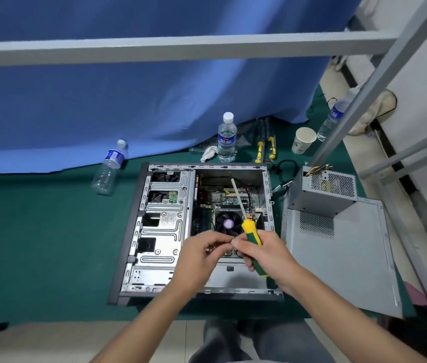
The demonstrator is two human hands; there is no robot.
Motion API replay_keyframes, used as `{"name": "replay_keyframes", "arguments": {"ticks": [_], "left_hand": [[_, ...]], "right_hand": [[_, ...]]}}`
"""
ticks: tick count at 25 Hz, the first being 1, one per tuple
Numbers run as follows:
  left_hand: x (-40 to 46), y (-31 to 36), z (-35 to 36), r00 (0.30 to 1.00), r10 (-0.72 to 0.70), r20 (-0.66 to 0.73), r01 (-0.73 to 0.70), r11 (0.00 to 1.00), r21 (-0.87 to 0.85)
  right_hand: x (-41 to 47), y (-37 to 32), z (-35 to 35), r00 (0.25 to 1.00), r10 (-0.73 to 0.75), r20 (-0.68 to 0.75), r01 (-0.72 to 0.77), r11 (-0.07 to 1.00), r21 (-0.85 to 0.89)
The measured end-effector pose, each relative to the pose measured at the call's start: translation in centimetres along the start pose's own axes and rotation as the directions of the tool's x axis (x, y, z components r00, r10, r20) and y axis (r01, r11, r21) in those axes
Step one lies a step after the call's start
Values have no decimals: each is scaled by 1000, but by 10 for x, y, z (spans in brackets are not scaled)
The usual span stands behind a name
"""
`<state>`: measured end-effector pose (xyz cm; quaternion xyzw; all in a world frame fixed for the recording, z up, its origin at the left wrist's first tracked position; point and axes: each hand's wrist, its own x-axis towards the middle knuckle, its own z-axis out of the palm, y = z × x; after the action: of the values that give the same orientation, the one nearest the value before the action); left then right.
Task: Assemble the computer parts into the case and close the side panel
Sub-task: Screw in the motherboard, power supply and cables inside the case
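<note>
Right hand [264,254] wrapped round a yellow-green screwdriver [251,239], shaft slanting away over the open computer case [196,229], left hand [201,254] fingertips pinched against it, what they hold too small to tell, power supply [325,191] atop the side panel [343,258] right of the right hand

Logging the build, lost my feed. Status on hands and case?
Right hand grips screwdriver, shaft over open case. Left hand pinches something small, unclear. Power supply and side panel still outside.
</note>
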<state>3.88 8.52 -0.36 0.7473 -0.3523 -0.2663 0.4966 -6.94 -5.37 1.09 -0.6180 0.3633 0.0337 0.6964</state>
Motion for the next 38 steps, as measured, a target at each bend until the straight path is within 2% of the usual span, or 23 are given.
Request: {"name": "replay_keyframes", "arguments": {"ticks": [3, 5, 7, 9, 12, 14, 21, 25, 28, 32, 35, 36, 38], "left_hand": [[2, -1, -4, 998, -62, -19, 60, 991, -116], [4, -1, -9, 990, -132, -51, 117, 967, -227], [6, -1, -15, 986, -156, -64, 134, 955, -264], [9, -2, -20, 981, -179, -79, 151, 949, -276], [10, 0, -29, 976, -179, -124, 136, 946, -294], [12, 1, -32, 975, -170, -141, 125, 951, -284], [13, 2, -33, 980, -140, -139, 107, 969, -221], [13, 1, -33, 981, -126, -150, 107, 986, -128], [12, -3, -32, 988, -44, -151, 51, 998, 45], [9, -8, -25, 994, 15, -107, 17, 958, 287], [7, -17, -17, 989, -123, -80, 141, 943, 300], [7, -21, -15, 974, -210, -79, 224, 939, 261], [6, -30, -8, 926, -367, -87, 377, 909, 176]], "right_hand": [[-1, -4, -4, 999, -40, -22, 38, 994, -100], [-5, -5, -16, 989, -129, -71, 98, 935, -340], [-8, -3, -33, 966, -242, -94, 128, 760, -637], [-9, -2, -46, 956, -283, -75, 99, 553, -827], [-13, -2, -54, 958, -287, -24, 83, 354, -932], [-14, -2, -56, 958, -286, -3, 83, 287, -954], [-13, -7, -57, 954, -299, 4, 74, 221, -972], [-10, -10, -60, 960, -278, 25, 76, 173, -982], [-9, -10, -62, 971, -237, 39, 77, 153, -985], [-10, -12, -63, 979, -193, 62, 82, 93, -992], [-11, -13, -61, 955, -259, 144, 143, -26, -989], [-10, -15, -61, 946, -268, 180, 186, -2, -982], [-8, -24, -62, 956, -188, 226, 255, 149, -956]]}}
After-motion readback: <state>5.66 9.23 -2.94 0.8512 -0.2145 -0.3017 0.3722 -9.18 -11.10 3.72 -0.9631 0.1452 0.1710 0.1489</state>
